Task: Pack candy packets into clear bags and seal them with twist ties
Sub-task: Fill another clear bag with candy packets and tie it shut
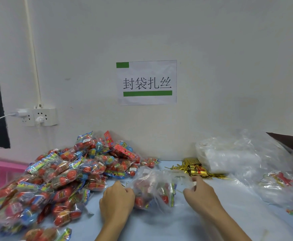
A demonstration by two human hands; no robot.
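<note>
Broadly, the worktop (185, 223) carries a big candy heap (58, 174) at left, spare bags (232, 153) at right, and gold ties (193, 168) behind the bag (152, 190) being filled, which lies between both hands. The left hand (118, 199) has its fingers curled on the bag's left edge; the right hand (200, 193) pinches the film at the right side. I would gather the mouth into one tight neck above the candy, keep one hand clamped there, and only then reach for a tie.
</note>
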